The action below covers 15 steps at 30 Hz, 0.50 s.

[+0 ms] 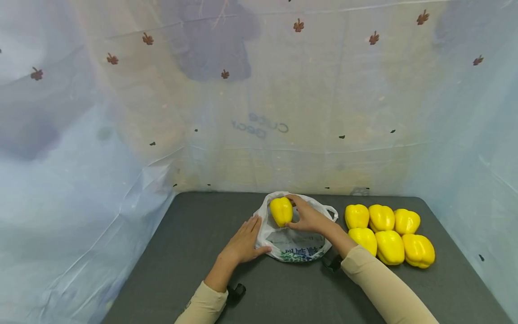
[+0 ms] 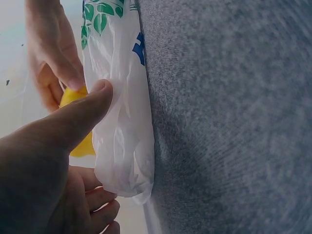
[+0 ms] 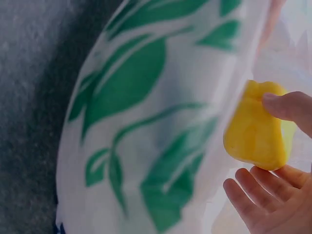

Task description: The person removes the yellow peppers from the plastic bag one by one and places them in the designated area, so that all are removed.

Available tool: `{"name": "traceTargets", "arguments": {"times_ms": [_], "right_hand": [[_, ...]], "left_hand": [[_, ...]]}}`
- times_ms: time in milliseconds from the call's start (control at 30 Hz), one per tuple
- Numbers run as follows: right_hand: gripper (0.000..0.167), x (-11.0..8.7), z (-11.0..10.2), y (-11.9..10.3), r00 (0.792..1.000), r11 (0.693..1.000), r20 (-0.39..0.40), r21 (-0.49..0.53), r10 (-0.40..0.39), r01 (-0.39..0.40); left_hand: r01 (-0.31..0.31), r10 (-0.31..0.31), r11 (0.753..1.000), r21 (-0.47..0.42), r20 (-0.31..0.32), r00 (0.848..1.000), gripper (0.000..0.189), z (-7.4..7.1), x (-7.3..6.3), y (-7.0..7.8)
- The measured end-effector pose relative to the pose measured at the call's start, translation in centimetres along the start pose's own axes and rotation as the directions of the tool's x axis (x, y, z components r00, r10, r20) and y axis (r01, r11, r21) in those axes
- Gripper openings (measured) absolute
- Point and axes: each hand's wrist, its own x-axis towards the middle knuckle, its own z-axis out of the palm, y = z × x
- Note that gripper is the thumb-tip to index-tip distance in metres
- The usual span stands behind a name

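Observation:
A yellow bell pepper [image 1: 281,211] is gripped between the thumb and fingers of my right hand [image 1: 309,218], over the open mouth of a white plastic bag [image 1: 270,240]. In the right wrist view the thumb lies on one side of the pepper [image 3: 258,129] and the fingertips on the other. My left hand [image 1: 243,242] rests against the bag's left side, fingers straight and thumb spread along the near rim. The left wrist view has that thumb lying on the bag [image 2: 124,122], which bears green leaf print and blue lettering.
Several more yellow bell peppers [image 1: 389,247] stand in two rows on the dark grey table [image 1: 291,292], right of the bag. The bag's handle loop [image 1: 332,212] sticks out at its right. A pale printed sheet [image 1: 307,99] hangs behind the table and along both sides.

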Motion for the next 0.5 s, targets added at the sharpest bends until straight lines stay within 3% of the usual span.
{"name": "traceTargets", "arguments": {"times_ms": [500], "right_hand": [[0.093,-2.9,-1.3,-1.2,0.998,0.999,-0.055,-0.022,-0.025,0.023]], "left_hand": [[-0.004,0.004,1.0,-0.018,-0.01,1.0,0.102,0.0,0.0,0.0]]}}
